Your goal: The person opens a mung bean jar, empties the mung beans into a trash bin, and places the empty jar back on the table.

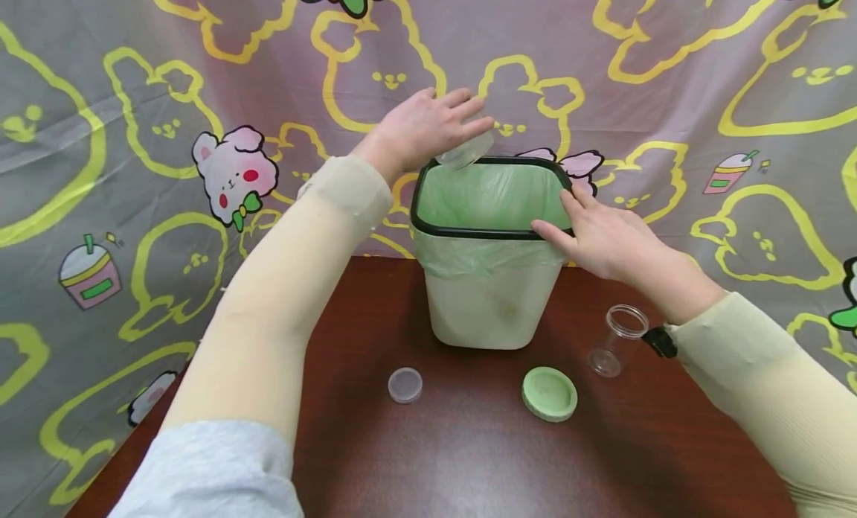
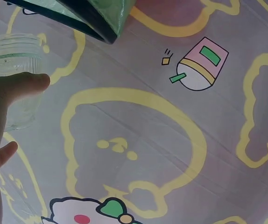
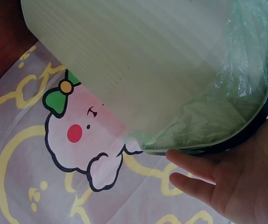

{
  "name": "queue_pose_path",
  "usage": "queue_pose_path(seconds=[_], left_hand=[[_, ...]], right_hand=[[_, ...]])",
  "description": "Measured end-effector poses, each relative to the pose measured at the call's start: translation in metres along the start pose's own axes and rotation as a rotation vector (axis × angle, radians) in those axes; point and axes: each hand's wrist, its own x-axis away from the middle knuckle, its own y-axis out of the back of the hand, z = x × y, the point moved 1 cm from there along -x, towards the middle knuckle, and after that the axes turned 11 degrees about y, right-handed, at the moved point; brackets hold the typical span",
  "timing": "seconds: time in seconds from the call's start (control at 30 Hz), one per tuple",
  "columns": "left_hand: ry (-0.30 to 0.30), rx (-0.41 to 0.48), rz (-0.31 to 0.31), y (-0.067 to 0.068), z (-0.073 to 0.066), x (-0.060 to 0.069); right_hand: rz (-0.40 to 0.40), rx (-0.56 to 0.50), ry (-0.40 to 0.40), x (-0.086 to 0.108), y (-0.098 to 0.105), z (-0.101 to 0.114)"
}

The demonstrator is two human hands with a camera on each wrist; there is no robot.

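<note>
My left hand (image 1: 428, 127) holds a clear plastic jar (image 1: 465, 155) tipped over the left rear of a trash bin (image 1: 485, 309). In the left wrist view the thumb (image 2: 29, 83) lies along the side of this jar (image 2: 24, 112). The bin is off-white, with a black rim and a pale green liner (image 1: 502, 194) folded over its edge. At the bin's right front corner, my right hand (image 1: 605, 235) grips the rim. Two fingers (image 3: 194, 175) of that hand show below the rim in the right wrist view. The bin's bottom is hidden.
A second clear jar (image 1: 609, 347) stands upright on the dark wood table (image 1: 462, 458), under the right forearm. A round green lid (image 1: 549, 394) and a small translucent lid (image 1: 405, 385) lie in front of the bin. Behind hangs a patterned cloth (image 1: 268, 168).
</note>
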Motion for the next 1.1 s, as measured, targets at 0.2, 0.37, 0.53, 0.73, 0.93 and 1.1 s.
queue_pose_path(seconds=[0.2, 0.37, 0.53, 0.73, 0.93, 1.1], left_hand=[[0.022, -0.012, -0.075, 0.006, 0.002, 0.002], [0.069, -0.009, -0.131, 0.015, 0.002, 0.001], [0.030, 0.002, 0.006, 0.013, 0.001, -0.001], [0.028, -0.015, -0.006, 0.007, 0.001, 0.000], [0.019, -0.001, -0.017, 0.008, 0.003, 0.000], [0.024, -0.018, -0.030, 0.012, 0.003, 0.001]], right_hand=[[-0.001, -0.002, 0.004, 0.001, 0.001, 0.000], [-0.001, -0.003, 0.003, 0.001, 0.002, 0.000], [-0.001, -0.002, 0.003, 0.000, 0.002, 0.000], [0.005, -0.004, -0.005, 0.001, 0.002, 0.000], [0.006, -0.001, -0.006, 0.001, 0.003, -0.001], [0.008, -0.004, -0.004, 0.001, 0.001, -0.001]])
